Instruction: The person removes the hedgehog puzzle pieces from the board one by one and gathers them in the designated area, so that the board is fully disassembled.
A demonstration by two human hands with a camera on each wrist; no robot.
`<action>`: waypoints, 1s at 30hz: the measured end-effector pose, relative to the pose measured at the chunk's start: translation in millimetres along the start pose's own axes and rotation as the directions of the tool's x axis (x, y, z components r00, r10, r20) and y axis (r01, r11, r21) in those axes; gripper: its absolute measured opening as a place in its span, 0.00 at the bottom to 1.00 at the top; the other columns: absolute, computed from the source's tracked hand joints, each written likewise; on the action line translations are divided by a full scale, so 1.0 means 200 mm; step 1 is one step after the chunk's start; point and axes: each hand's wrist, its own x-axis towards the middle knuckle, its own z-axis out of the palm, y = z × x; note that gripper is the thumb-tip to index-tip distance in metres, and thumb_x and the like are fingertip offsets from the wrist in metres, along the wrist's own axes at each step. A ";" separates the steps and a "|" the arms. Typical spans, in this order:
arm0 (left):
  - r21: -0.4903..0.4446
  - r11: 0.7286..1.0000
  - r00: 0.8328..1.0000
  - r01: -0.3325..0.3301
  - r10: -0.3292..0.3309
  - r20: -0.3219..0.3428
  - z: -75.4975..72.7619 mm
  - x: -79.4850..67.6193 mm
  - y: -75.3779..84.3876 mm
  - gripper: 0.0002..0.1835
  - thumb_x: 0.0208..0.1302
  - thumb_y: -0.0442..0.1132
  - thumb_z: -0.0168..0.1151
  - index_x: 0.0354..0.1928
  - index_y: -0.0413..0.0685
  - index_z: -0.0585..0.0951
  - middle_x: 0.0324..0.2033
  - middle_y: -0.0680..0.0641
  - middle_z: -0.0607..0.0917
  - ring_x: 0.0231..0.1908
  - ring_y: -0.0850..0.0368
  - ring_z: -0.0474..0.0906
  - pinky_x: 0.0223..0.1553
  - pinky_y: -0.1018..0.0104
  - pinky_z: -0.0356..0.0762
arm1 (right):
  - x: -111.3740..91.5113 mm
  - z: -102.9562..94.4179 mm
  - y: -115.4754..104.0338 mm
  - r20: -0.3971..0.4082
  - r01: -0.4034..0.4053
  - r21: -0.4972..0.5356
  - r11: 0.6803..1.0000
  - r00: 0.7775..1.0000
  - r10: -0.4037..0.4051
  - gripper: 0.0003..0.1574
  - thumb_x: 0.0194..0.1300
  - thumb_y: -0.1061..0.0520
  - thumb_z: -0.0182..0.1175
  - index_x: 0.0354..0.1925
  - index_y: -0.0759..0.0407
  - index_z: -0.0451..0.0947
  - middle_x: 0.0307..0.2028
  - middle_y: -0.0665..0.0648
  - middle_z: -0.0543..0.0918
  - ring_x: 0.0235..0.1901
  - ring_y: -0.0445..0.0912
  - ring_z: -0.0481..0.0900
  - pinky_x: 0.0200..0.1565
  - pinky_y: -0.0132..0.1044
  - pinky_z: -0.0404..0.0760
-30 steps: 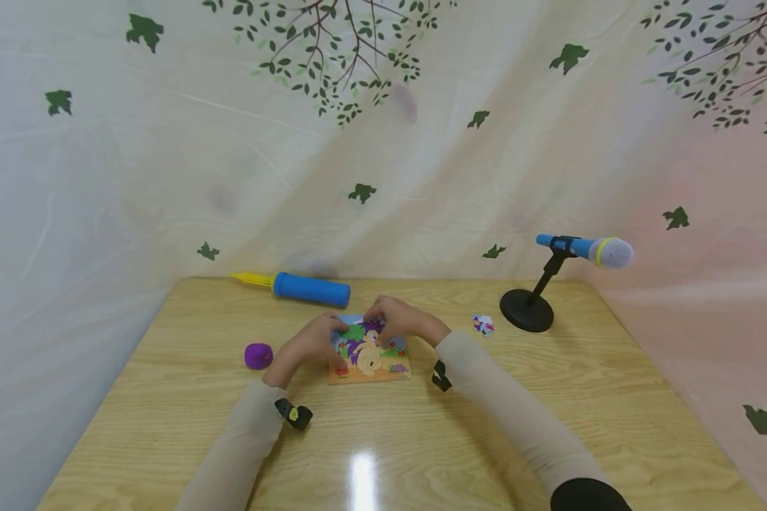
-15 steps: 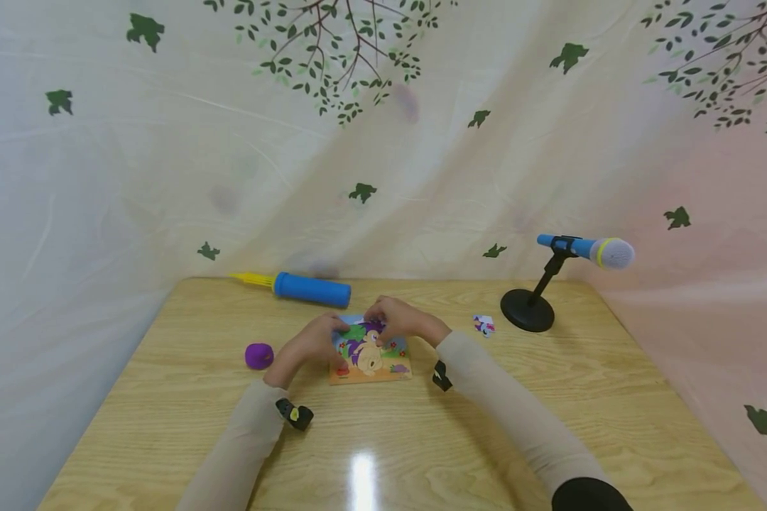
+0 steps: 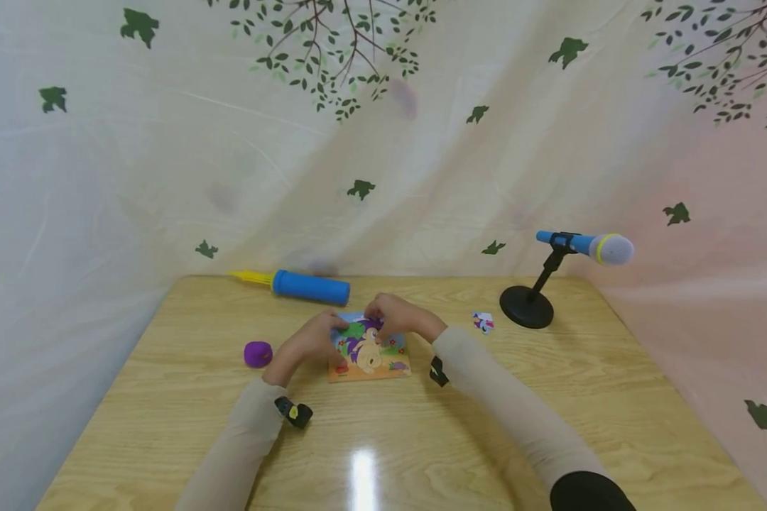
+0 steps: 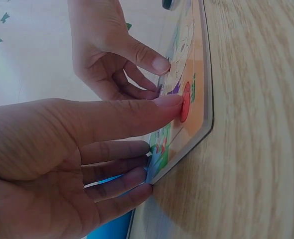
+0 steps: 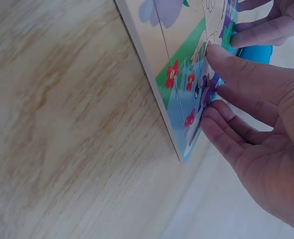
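Observation:
A flat picture puzzle (image 3: 371, 365) shows a purple-spined hedgehog and lies on the table, with seams across its face in the right wrist view. My left hand (image 3: 313, 341) rests on its left side. In the left wrist view, the thumb (image 4: 162, 107) touches the face by a red printed fruit, and the other fingers lie nearly straight at the edge. My right hand (image 3: 401, 316) touches the upper part of the puzzle. Its thumb and gently bent fingertips (image 5: 212, 112) rest on the printed face in the right wrist view. Neither hand visibly lifts anything.
A blue pump (image 3: 311, 287) with a yellow end lies behind the puzzle. Left of it sits a small purple object (image 3: 258, 354). To the right are a small cartoon cutout (image 3: 483, 322) and a toy microphone (image 3: 575, 245) on a black stand (image 3: 527, 306). A printed cloth hangs behind.
The head view has shifted slightly. Both hands stay at the same places on the puzzle.

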 end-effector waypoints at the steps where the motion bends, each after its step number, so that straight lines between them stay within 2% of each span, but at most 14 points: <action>1: 0.002 1.000 1.000 -0.004 0.004 -0.002 0.00 0.00 0.00 0.39 0.43 0.32 0.83 0.61 0.33 0.80 0.57 0.37 0.77 0.58 0.42 0.74 0.66 0.45 0.72 | 0.00 0.00 0.00 0.002 -0.001 -0.001 1.000 1.000 0.001 0.34 0.54 0.62 0.77 0.59 0.69 0.80 0.53 0.63 0.82 0.54 0.54 0.80 0.60 0.46 0.79; 15: -0.002 1.000 1.000 0.016 -0.016 -0.008 -0.01 0.00 0.01 0.39 0.43 0.32 0.82 0.61 0.33 0.80 0.63 0.34 0.75 0.63 0.38 0.72 0.68 0.44 0.69 | 0.00 0.00 -0.01 0.001 -0.017 -0.012 1.000 1.000 0.017 0.36 0.54 0.61 0.78 0.61 0.67 0.78 0.51 0.62 0.79 0.52 0.52 0.78 0.59 0.46 0.79; 30: 0.010 1.000 1.000 0.020 -0.020 -0.009 0.00 0.00 0.02 0.39 0.42 0.33 0.83 0.61 0.33 0.80 0.63 0.33 0.76 0.63 0.38 0.73 0.68 0.43 0.70 | -0.01 0.01 0.00 -0.006 -0.024 0.011 1.000 1.000 0.024 0.38 0.55 0.61 0.77 0.62 0.68 0.77 0.53 0.63 0.78 0.53 0.53 0.78 0.59 0.46 0.80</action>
